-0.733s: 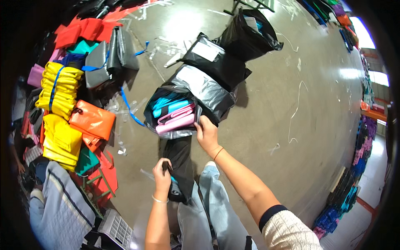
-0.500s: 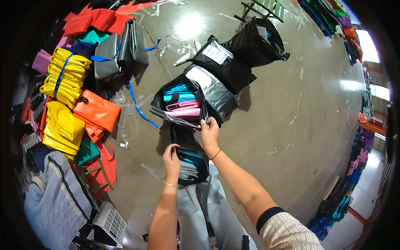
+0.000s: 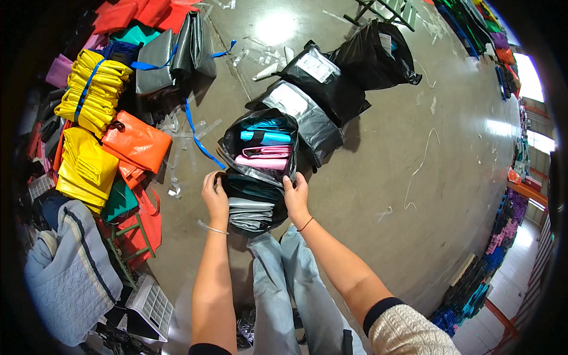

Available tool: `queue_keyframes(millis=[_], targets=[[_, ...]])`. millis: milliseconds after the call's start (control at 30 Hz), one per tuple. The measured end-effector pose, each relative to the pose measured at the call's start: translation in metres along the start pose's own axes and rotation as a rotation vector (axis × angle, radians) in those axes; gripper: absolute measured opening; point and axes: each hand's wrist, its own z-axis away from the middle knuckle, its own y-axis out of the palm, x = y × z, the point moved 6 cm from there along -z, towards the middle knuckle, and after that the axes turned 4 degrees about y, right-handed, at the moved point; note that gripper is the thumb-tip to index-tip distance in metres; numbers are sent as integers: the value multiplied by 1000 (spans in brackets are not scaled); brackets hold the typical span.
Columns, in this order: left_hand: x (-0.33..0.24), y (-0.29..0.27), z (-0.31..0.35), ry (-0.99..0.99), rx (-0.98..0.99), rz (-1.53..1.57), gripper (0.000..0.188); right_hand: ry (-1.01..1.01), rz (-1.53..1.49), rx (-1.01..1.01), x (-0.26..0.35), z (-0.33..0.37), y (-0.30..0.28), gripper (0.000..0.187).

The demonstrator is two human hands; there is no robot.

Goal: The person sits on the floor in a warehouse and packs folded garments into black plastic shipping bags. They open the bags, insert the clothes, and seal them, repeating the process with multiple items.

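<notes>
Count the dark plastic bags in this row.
5: first bag with grey folds, between left hand and right hand; second bag with pink folds, just beyond; then third bag, fourth bag, fifth bag toward the upper right. Others may be hidden.

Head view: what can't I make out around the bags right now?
Head view: bottom of the nearest bag, hidden by folded grey sheets.
Head view: which bag's rim the right hand grips, unclear where dark rims overlap.
Head view: print on the white labels, too small.
Head view: green stand, cut off by the top edge.
</notes>
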Motion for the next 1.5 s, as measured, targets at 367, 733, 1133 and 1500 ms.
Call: queue_keyframes(millis=[367,733,1133,1500], targets=[[-94,70,-3,824,507,-466,17,33,95,70,-3,-3,-12,12],[-91,50,16,659,553,-374,19,614,-37,-317,-177,-134,-149,20],[-60,40,53,424,517,-436,26,1171,-585,-346,-333,-239,-126,18],[-104,47,53,480,576,-466,12,66,-142,-385,-71,-189,-176,17]])
